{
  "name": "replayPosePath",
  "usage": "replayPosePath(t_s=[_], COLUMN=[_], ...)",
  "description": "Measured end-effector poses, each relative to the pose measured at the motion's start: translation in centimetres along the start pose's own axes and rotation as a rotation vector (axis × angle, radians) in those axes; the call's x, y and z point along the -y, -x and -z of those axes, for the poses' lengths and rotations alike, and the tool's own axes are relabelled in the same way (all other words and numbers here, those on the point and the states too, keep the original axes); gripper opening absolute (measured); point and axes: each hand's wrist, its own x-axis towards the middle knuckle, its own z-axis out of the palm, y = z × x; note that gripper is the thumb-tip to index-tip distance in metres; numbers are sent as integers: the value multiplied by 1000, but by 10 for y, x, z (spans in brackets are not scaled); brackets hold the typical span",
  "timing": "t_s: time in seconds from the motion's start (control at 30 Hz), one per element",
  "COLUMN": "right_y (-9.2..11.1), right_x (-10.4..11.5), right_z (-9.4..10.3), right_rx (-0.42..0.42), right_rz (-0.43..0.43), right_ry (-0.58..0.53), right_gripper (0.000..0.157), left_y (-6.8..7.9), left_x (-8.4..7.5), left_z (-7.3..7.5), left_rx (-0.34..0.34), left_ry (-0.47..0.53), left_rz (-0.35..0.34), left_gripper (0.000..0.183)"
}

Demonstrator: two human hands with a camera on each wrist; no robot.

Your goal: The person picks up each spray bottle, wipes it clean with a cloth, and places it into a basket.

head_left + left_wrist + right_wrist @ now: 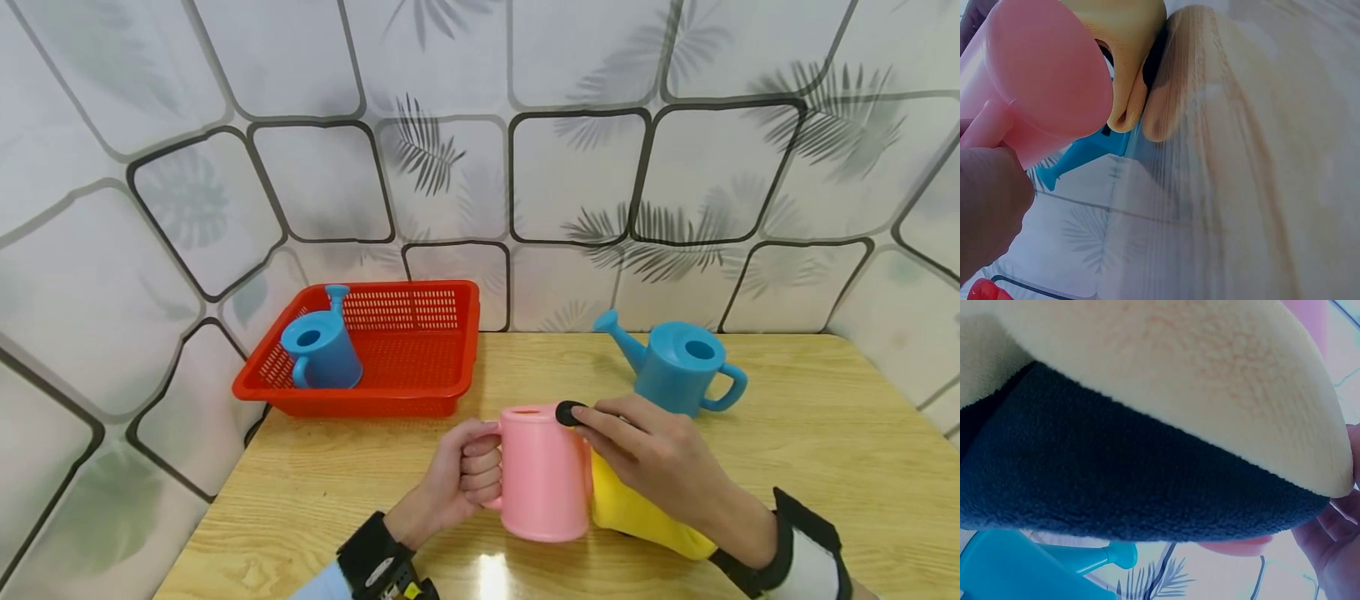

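Note:
My left hand (468,471) grips the handle of a pink watering can (543,479), which looks upright in the head view. Its round base faces the camera in the left wrist view, the can lifted off the tabletop. A two-sided cloth (637,508), yellow on one face and dark on the other, hangs from my right hand (656,450). Those fingers pinch a dark corner of it right at the can's top rim. Fuzzy pile shows on the cloth (1147,462) in the right wrist view, where it covers most of the picture.
Behind my right hand a blue watering can (678,371) stands on the wooden table (337,500), spout to the left. At the back left is a red plastic basket (408,408) holding another blue watering can (322,354). A patterned curtain (450,183) rises behind the table.

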Motion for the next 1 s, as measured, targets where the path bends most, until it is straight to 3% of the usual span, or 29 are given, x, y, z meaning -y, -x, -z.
replayPosePath(t_s=[0.47, 0.7, 1.0], right_y=[4, 4, 19], right_x=[0, 7, 19], right_z=[1, -3, -5], right_rx=[43, 12, 154], right_rz=[12, 119, 173], right_ry=[-59, -119, -222], right_gripper=[44, 34, 26], left_y=[-1, 0, 0], left_x=[1, -1, -6], left_z=[2, 3, 7], left_rx=[43, 37, -8], left_ry=[5, 16, 42], left_rz=[-24, -47, -75], left_gripper=[41, 40, 40])
